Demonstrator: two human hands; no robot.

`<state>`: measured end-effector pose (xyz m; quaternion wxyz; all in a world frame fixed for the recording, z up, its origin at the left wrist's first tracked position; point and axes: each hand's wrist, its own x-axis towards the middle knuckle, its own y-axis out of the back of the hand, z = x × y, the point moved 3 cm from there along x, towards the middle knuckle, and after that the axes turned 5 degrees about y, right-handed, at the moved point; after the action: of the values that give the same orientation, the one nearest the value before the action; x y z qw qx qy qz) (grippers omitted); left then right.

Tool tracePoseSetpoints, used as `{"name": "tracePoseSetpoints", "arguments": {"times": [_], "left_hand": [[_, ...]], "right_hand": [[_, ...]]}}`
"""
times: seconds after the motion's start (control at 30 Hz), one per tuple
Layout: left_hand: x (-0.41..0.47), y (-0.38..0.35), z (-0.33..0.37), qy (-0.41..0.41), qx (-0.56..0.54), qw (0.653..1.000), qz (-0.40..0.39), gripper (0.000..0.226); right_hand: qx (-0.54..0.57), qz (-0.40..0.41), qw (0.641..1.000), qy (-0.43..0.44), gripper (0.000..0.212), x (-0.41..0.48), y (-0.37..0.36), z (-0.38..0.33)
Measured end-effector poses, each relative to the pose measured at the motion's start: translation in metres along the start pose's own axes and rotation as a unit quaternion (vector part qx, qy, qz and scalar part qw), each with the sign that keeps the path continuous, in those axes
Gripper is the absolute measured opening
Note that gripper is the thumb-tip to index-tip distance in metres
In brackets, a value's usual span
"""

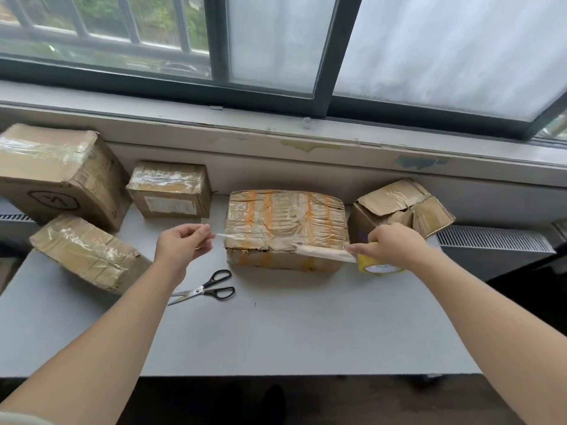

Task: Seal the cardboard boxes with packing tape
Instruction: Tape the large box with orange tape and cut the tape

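Beneath a dark-framed window, a pale grey matte surface (276,332) carried five worn cardboard boxes. The one being sealed, a wide flat brown box with orange stripes under wrinkled glossy film (285,222), sat in the middle towards the back. A strip of clear packing tape (319,251) was stretched along its near top edge.

The left hand (181,243) pinched the strip's free end between thumb and fingertips, just left of the box. The right hand (388,245) was curled round the yellow-cored tape roll (379,266) at the box's right corner, forefinger laid out along the strip. Whether the tape already touched the cardboard was hard to tell, since it was nearly transparent.

A span that long and thin would likely twist or fold onto itself if the tension slackened. Laid crooked, it could miss the torn, dented edge. The box's ribbed, crumpled top would probably trap bubbles and weaken the bond. Black-handled steel scissors (211,286) lay partly open on the surface below the left hand, so cutting would mean freeing a hand, and the loose end could spring back.

To the right, a small brown box with its flaps splayed open (399,207) was not yet sealed.
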<state>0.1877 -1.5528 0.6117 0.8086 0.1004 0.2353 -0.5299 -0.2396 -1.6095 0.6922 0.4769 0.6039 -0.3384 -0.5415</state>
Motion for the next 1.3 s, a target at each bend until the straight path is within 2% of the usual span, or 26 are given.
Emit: {"name": "tracePoseSetpoints", "arguments": {"times": [0.17, 0.27, 0.4, 0.63, 0.83, 1.0, 1.17, 1.3], "left_hand": [[0.002, -0.017, -0.028, 0.022, 0.003, 1.000, -0.014, 0.007], [0.004, -0.017, -0.040, 0.029, 0.005, 1.000, 0.004, 0.010], [0.010, -0.011, -0.051, 0.038, 0.020, 0.998, 0.035, 0.011], [0.016, -0.012, -0.053, 0.028, 0.067, 0.997, 0.041, 0.006], [0.018, -0.011, -0.058, 0.025, 0.077, 0.995, 0.056, 0.004], [0.016, -0.013, -0.053, -0.006, 0.092, 0.994, 0.066, 0.004], [0.011, -0.011, -0.042, -0.046, 0.077, 0.995, 0.045, 0.008], [0.008, -0.013, -0.036, -0.043, 0.054, 0.997, 0.043, 0.007]], "right_hand": [[-0.036, 0.038, 0.998, -0.042, 0.067, -0.001, -0.014, 0.009], [-0.050, 0.048, 0.996, -0.048, 0.064, 0.004, -0.023, 0.009], [-0.054, 0.049, 0.996, -0.055, 0.070, 0.014, -0.034, 0.006], [-0.022, 0.014, 0.997, -0.069, 0.067, 0.024, -0.045, 0.007], [-0.011, 0.016, 0.998, -0.064, 0.068, 0.032, -0.048, 0.007], [0.022, -0.010, 0.997, -0.071, 0.069, 0.035, -0.053, 0.010], [0.063, -0.015, 0.996, -0.066, 0.072, 0.034, -0.051, 0.018], [0.087, -0.008, 0.995, -0.050, 0.075, 0.034, -0.042, 0.025]]}}
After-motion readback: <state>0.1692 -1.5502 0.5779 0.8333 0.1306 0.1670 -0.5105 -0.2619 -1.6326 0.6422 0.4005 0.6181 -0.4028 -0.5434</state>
